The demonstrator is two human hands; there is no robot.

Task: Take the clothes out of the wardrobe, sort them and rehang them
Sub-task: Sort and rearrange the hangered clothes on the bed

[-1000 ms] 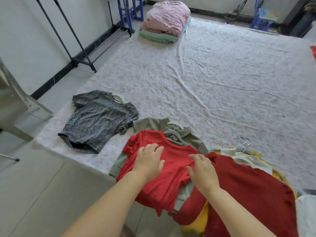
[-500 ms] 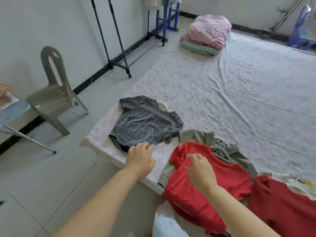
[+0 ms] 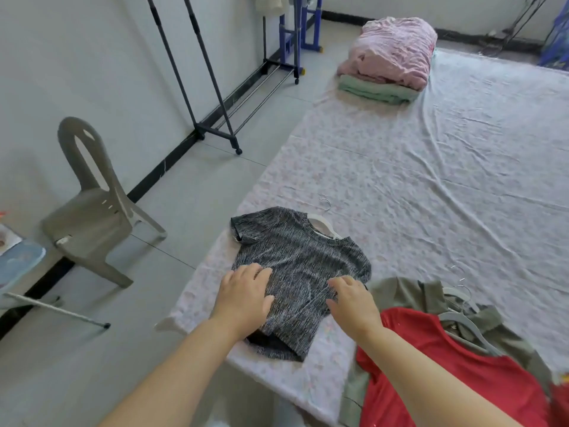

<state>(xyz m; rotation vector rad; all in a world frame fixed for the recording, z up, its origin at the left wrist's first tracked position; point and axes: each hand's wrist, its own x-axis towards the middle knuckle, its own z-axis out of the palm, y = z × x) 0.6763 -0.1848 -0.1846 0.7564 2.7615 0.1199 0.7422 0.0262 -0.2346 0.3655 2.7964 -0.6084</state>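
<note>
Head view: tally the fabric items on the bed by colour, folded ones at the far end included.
Grey tee: 1
Olive top: 1
Red top: 1
Pink bundle: 1
Green bundle: 1
Total: 5
A red scrap at the right edge is too cut off to count.

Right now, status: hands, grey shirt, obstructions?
Left hand flat on grey shirt. Right hand at its edge, grip unclear. Red shirt beside, not overlapping.
</note>
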